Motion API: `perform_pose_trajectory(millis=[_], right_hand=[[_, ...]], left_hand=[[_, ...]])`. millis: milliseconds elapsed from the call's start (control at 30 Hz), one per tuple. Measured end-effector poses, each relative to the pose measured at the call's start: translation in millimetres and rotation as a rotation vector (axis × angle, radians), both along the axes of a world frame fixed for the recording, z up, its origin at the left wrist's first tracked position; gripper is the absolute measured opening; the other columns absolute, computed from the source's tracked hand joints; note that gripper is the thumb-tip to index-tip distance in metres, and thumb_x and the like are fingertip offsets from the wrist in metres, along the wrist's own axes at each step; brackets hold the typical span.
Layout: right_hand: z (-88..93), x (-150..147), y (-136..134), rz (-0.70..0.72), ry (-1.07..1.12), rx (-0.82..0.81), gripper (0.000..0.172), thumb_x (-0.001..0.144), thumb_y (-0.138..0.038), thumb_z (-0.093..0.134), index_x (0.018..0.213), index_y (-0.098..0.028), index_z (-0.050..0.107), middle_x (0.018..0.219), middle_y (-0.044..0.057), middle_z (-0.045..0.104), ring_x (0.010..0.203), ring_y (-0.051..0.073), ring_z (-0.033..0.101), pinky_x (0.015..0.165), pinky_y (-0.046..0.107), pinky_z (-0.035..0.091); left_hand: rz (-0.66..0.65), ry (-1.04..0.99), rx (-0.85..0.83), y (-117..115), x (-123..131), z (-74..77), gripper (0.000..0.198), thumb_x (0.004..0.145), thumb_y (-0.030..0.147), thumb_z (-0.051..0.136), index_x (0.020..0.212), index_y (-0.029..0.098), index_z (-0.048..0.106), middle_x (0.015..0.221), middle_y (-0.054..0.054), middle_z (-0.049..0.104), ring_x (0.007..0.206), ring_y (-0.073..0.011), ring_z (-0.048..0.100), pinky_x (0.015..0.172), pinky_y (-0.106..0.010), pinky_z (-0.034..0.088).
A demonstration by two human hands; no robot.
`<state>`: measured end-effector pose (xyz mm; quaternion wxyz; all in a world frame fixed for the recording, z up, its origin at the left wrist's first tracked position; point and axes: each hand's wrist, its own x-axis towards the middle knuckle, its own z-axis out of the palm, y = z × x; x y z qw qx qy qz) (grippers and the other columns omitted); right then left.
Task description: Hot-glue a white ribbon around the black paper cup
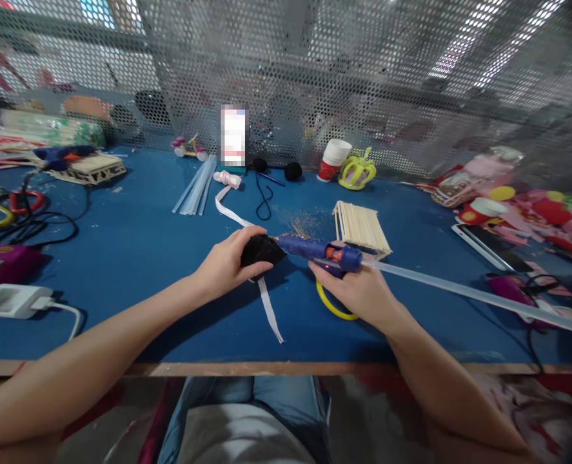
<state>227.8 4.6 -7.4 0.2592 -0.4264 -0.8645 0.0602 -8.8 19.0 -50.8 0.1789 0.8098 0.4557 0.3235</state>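
My left hand (227,261) is closed round a black pompom (260,250) above the blue table (135,258). A white ribbon (270,309) hangs down from under the pompom and trails back to a pale pink bow (227,178). My right hand (358,290) grips a blue glue gun (320,251) with its nozzle touching the pompom. A long clear glue stick (474,295) juts out of the gun's rear toward the right. Under my right hand lies a pair of yellow-handled scissors (331,306).
A block of wooden sticks (360,227), clear glue sticks (196,183), two more black pompoms (293,171), a paper cup (333,160) and a yellow crown (358,171) lie beyond. Cables, scissors and a white adapter (12,299) sit left. Pink craft clutter (518,206) fills the right. Mesh wall behind.
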Motion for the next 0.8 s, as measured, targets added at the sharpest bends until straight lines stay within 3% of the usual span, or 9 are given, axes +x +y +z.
perform_pose_trajectory(millis=[200, 333, 533, 800], right_hand=[[-0.4, 2.0, 0.4, -0.006, 0.059, -0.083, 0.023, 0.083, -0.032, 0.047, 0.088, -0.019, 0.064, 0.077, 0.010, 0.064, 0.077, 0.023, 0.061, 0.072, 0.039, 0.050], [-2.2, 6.6, 2.7, 0.028, -0.041, -0.009, 0.025, 0.083, -0.026, 0.045, 0.090, -0.019, 0.067, 0.078, 0.011, 0.065, 0.088, 0.026, 0.059, 0.079, 0.042, 0.047], [2.5, 6.3, 2.0, 0.019, -0.117, 0.019, 0.027, 0.084, -0.027, 0.043, 0.087, -0.019, 0.068, 0.074, 0.010, 0.064, 0.081, 0.025, 0.061, 0.069, 0.038, 0.049], [2.3, 8.6, 1.8, 0.036, -0.128, 0.023, 0.030, 0.086, -0.029, 0.037, 0.088, -0.019, 0.066, 0.074, 0.010, 0.064, 0.076, 0.022, 0.060, 0.067, 0.036, 0.050]], left_hand=[[-0.007, -0.001, 0.003, -0.1, -0.1, 0.2, 0.050, 0.078, 0.044, 0.055, 0.121, 0.023, 0.038, 0.118, -0.010, 0.054, 0.101, -0.0231, 0.056, 0.081, -0.037, 0.047], [0.002, 0.009, -0.003, 0.4, -0.6, 0.7, 0.051, 0.078, 0.045, 0.054, 0.121, 0.021, 0.038, 0.119, -0.010, 0.054, 0.101, -0.0230, 0.056, 0.080, -0.036, 0.048], [0.002, 0.006, -0.009, 0.7, -1.8, 1.8, 0.051, 0.079, 0.044, 0.054, 0.121, 0.021, 0.038, 0.118, -0.010, 0.054, 0.097, -0.0213, 0.058, 0.078, -0.033, 0.048], [0.006, -0.055, -0.040, 3.0, -3.7, 4.8, 0.048, 0.079, 0.043, 0.055, 0.118, 0.021, 0.038, 0.114, -0.010, 0.056, 0.089, -0.0191, 0.060, 0.072, -0.030, 0.048]])
